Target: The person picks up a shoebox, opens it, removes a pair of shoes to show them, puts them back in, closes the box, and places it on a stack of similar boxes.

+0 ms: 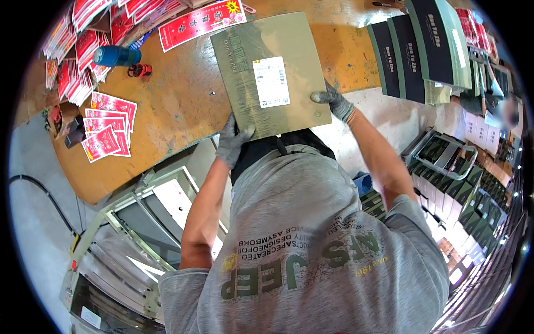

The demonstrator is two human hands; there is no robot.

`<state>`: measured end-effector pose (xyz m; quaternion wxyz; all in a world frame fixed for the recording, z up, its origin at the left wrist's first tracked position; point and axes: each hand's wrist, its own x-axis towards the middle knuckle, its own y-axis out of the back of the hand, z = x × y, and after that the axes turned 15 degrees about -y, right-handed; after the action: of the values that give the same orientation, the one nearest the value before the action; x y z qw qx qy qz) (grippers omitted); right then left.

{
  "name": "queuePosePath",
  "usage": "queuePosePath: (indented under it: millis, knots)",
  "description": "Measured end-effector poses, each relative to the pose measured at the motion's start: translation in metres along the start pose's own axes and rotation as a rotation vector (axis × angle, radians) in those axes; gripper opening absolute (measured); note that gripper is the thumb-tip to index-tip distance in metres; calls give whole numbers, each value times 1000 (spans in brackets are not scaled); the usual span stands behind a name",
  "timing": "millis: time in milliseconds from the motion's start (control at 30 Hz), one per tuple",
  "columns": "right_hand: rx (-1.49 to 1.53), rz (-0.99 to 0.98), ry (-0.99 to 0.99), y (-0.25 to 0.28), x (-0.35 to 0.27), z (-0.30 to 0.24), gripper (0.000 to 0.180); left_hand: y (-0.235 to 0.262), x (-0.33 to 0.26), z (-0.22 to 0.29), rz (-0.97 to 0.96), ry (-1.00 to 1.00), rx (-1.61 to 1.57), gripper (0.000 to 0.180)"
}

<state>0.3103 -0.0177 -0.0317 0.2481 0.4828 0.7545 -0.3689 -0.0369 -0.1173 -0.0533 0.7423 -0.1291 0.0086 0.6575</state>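
Note:
A flat olive-green box (303, 67) lies slightly turned at the front edge of the table, its near end close to my body. On its upper face is a white printed label (272, 82), and a dark rough pattern runs along the left side. My left hand (231, 142), in a grey glove, grips the near left corner with the thumb on top. At the right edge my right hand (335, 104), also gloved in grey, holds the box with its thumb over the face; its other fingers are mostly hidden.
Red printed cards (111, 127) and a blue cylindrical container (115, 56) are on the left of the wooden table (172, 103). A long red printed strip (201, 24) lies behind the box. Several black-and-green boxes (414, 53) stand at the far right. Below left is a metal-framed machine (130, 222).

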Motion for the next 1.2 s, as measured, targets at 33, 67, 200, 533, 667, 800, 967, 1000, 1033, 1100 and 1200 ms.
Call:
queuePosePath:
  millis: [33, 67, 200, 533, 667, 800, 967, 1000, 1033, 1100, 1200]
  knots:
    - [-65, -13, -5, 3, -2, -16, 100, 8, -1, 13, -84, -19, -41, 88]
    - [-35, -57, -13, -5, -15, -37, 97, 13, 5, 52, -185, -30, -78, 98]
    - [163, -196, -226, -11, -31, -97, 78, 36, 15, 119, -455, -367, 593, 103]
    - [244, -319, -375, -33, -23, -151, 76, 25, 87, 264, -840, -982, 1616, 92]
    - [161, -365, -399, -33, -24, -157, 77, 18, 85, 278, -828, -1056, 1581, 103]
    - [185, -488, -433, -18, 3, -151, 76, 18, 82, 279, -795, -1078, 1491, 113]
    - [153, -518, -449, -11, 12, -153, 71, 22, 69, 278, -755, -1070, 1402, 127]
    - [148, -525, -453, -10, 15, -155, 71, 21, 67, 278, -750, -1072, 1391, 130]
    - [162, -532, -446, -8, 15, -152, 71, 21, 64, 279, -754, -1021, 1413, 133]
    - [185, -560, -431, -4, 20, -147, 71, 14, 60, 282, -753, -921, 1457, 141]
    - [295, -681, -352, 5, 23, -130, 71, -14, 52, 285, -637, -1014, 1436, 141]
